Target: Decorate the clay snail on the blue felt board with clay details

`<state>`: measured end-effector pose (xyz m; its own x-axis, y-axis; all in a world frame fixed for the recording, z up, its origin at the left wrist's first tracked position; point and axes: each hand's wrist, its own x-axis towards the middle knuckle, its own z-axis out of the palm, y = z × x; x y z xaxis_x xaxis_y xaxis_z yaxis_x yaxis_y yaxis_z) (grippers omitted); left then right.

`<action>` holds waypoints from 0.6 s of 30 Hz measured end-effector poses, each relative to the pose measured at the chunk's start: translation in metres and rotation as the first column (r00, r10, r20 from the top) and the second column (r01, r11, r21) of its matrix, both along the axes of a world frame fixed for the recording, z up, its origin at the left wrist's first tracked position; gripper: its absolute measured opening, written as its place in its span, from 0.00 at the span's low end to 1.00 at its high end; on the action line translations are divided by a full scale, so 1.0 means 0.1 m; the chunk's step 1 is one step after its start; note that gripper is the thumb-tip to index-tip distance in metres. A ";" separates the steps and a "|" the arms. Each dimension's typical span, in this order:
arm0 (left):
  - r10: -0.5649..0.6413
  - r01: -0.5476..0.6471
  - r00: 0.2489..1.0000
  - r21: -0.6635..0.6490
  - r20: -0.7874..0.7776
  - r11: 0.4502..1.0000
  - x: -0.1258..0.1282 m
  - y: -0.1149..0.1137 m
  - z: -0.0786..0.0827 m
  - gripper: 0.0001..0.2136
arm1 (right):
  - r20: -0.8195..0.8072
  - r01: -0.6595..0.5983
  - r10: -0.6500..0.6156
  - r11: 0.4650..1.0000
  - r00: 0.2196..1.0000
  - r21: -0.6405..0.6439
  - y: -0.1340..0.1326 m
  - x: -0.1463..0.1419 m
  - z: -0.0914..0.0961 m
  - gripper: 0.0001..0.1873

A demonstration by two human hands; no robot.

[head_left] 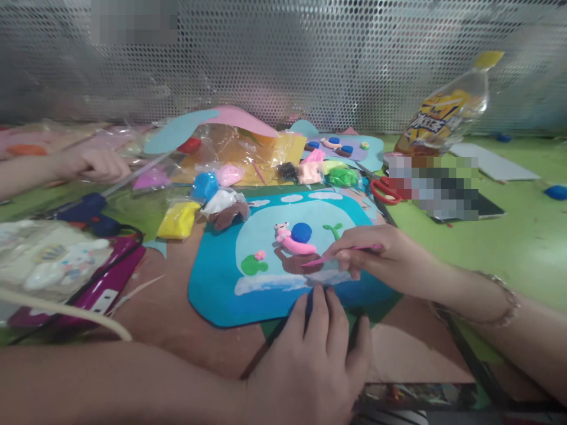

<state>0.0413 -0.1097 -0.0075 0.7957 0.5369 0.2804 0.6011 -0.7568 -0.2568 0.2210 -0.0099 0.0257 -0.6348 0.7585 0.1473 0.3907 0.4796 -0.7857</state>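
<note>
My right hand [376, 254] is closed around a slim pink clay modelling tool [328, 257]. The tool's tip is at a flat brown clay patch [301, 264], which looks dotted with small marks. Above that patch lies a pink clay snail [301, 247] with a round blue clay disc [302, 232] at its back. These sit on a blue card [212, 301] with a light blue centre, a green sprout [333, 229] and a green clay bush [254, 265]. My left hand [316, 348] lies with fingers apart on the card's lower edge.
Bagged clay, including a yellow pack [178, 220], lies behind the card. Red-handled scissors [385, 190], a phone [443, 192] and a tilted drink bottle [443, 112] are at right. At left, another person's hand [95, 162] is near a blue glue gun [86, 212] and a purple case [119, 268].
</note>
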 end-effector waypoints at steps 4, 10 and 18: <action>0.006 -0.006 1.000 0.007 0.010 1.000 0.01 0.00 0.00 0.28 | 0.000 -0.011 0.011 1.000 1.000 0.002 -0.01 0.01 0.00 0.10; 0.009 -0.012 0.998 0.039 0.060 0.999 0.02 0.00 -0.01 0.24 | 0.000 -0.025 0.025 1.000 1.000 0.018 0.00 0.01 0.01 0.10; 0.021 -0.026 0.997 0.057 0.077 0.998 0.03 0.00 -0.02 0.18 | 0.004 -0.030 0.029 0.999 1.000 0.038 -0.01 0.02 0.00 0.09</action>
<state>0.0443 -0.1099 -0.0091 0.7580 0.5365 0.3710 0.6383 -0.7274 -0.2520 0.2225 -0.0104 0.0257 -0.6574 0.7333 0.1735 0.3786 0.5206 -0.7653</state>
